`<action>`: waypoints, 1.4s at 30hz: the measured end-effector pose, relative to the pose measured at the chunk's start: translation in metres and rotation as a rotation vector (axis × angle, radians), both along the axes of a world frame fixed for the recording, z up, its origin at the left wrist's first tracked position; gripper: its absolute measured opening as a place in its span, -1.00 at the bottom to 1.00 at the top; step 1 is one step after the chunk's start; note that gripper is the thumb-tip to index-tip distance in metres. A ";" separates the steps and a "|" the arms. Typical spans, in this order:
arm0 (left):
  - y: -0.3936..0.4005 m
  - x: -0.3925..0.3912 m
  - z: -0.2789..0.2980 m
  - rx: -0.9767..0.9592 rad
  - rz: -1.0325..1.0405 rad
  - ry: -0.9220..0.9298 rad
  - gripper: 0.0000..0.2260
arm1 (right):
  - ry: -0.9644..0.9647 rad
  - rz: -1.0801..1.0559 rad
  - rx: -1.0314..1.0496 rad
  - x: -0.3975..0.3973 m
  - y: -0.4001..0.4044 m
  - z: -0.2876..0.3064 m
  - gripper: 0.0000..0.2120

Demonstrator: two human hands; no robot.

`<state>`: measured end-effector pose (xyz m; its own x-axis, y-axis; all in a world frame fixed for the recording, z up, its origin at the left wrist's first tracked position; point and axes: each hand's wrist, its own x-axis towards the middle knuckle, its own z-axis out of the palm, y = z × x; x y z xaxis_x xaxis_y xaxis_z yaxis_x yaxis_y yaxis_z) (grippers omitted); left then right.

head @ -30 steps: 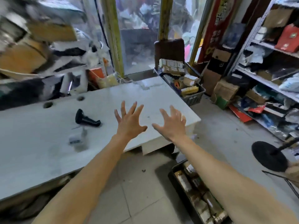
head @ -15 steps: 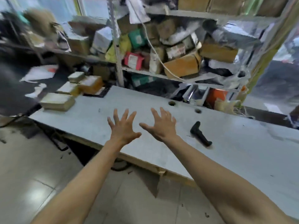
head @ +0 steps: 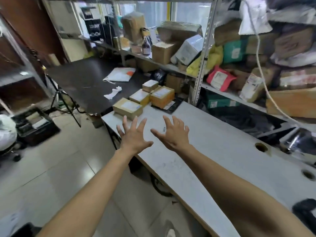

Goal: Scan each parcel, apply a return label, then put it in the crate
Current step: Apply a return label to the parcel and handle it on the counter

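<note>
We've swung left since a second ago, so the parcels (head: 145, 98) now sit stacked at the tabletop's (head: 213, 147) far end, just beyond our left hand (head: 134, 135) and right hand (head: 172, 134), fingers spread and empty, nothing scanned or labelled yet by the look of it.

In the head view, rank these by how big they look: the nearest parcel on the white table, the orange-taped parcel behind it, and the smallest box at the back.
1-2. Nearest parcel and orange-taped parcel: alike, unsure.
3. Smallest box, though it is farthest.
</note>
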<state>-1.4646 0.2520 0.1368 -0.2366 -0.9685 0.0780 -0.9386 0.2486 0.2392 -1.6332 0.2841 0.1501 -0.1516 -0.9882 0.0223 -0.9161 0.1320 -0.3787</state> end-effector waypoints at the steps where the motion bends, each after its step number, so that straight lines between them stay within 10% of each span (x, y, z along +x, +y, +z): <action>1: -0.015 0.004 -0.002 -0.004 0.020 -0.009 -0.11 | 0.001 0.013 0.008 0.001 -0.019 -0.003 -0.17; 18: -0.227 0.087 -0.017 0.043 0.227 -0.045 -0.16 | 0.018 0.203 0.175 0.059 -0.261 -0.044 -0.09; 42: -0.497 0.087 -0.118 0.282 -0.566 -0.501 -0.02 | -0.088 -0.028 0.458 0.108 -0.444 -0.160 0.13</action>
